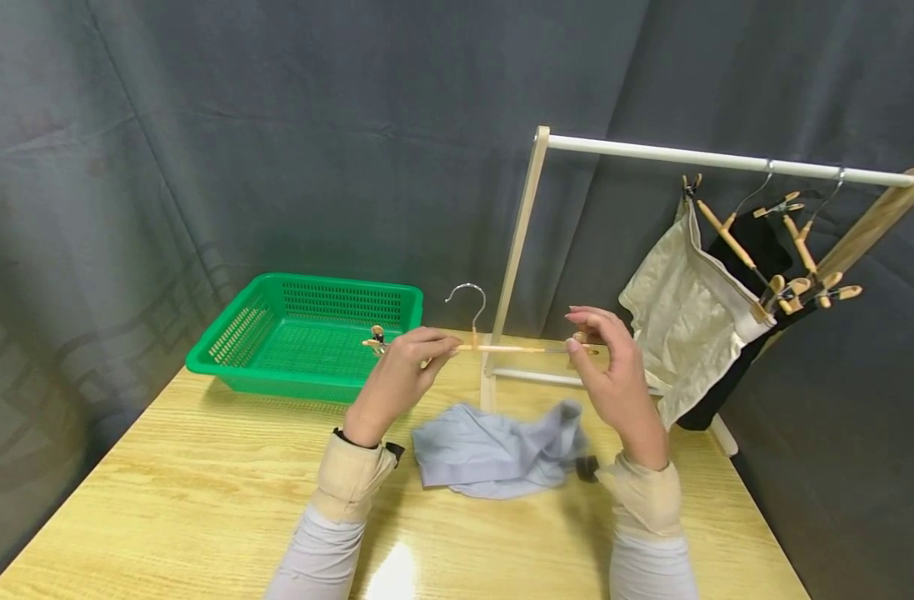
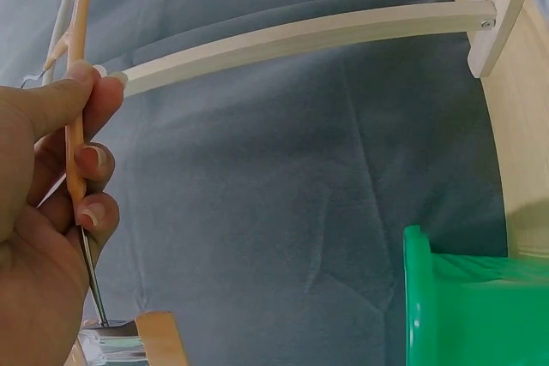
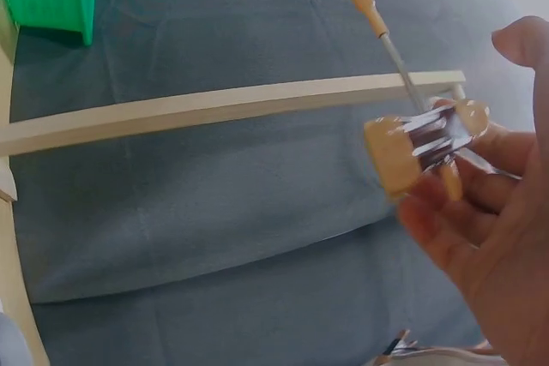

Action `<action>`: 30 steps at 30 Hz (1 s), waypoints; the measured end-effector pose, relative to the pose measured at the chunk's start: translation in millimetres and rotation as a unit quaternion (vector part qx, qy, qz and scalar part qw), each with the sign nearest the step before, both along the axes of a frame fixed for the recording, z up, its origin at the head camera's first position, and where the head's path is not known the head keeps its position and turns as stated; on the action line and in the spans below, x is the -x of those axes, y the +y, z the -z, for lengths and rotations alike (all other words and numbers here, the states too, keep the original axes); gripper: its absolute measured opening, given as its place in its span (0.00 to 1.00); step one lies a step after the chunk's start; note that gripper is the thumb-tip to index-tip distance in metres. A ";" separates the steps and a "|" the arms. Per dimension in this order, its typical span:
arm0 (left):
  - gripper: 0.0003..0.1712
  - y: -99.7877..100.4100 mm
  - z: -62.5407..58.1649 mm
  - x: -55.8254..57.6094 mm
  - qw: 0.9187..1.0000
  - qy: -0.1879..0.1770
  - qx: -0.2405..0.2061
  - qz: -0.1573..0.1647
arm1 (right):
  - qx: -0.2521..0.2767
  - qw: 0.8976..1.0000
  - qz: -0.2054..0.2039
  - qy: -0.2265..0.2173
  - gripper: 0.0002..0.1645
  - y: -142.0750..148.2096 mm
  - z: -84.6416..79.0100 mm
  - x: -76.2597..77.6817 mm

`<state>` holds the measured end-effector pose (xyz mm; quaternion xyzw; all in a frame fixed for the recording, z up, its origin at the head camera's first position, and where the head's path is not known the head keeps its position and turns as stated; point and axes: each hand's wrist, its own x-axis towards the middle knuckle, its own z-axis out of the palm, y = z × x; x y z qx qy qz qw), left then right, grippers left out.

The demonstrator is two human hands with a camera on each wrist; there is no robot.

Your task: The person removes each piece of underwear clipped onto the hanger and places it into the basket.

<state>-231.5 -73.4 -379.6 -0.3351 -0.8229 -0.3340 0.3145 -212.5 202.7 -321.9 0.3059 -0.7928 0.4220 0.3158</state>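
A clip hanger [image 1: 494,348] with a wooden bar and metal hook is held level above the table. My left hand [image 1: 412,362] grips its bar left of the hook; in the left wrist view the thumb and fingers close round the wood [image 2: 77,117]. My right hand [image 1: 610,367] is at the hanger's right end. In the right wrist view its fingers touch the wooden clip [image 3: 425,143] from behind, while the thumb [image 3: 519,40] stands apart. The left clip [image 1: 377,340] hangs free beyond my left hand. Below lies a crumpled light blue garment [image 1: 494,450] with a wide waistband.
A green plastic basket [image 1: 307,383] stands at the back left of the table. At the right is a wooden rack with a white rail [image 1: 651,151]. Cream shorts [image 1: 689,292] and a black garment [image 1: 700,412] hang there on similar clip hangers. Grey curtain [image 1: 352,125] surrounds the table.
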 end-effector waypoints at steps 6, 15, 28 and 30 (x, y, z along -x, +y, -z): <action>0.12 5.8 3.0 -0.2 1.000 -0.009 0.014 0.001 | -0.016 0.996 0.005 0.083 0.17 -9.9 -0.8 -5.7; 0.12 18.0 7.6 2.8 0.999 -0.001 0.032 0.016 | -0.088 0.993 -0.011 0.072 0.24 -18.7 18.1 5.3; 0.12 26.9 8.6 1.5 0.999 0.017 0.026 0.033 | -0.197 0.980 0.002 -0.029 0.25 -23.0 32.5 11.8; 0.12 25.9 7.9 0.4 0.999 0.019 0.028 0.032 | -0.203 0.979 0.000 -0.033 0.23 -24.8 33.5 13.2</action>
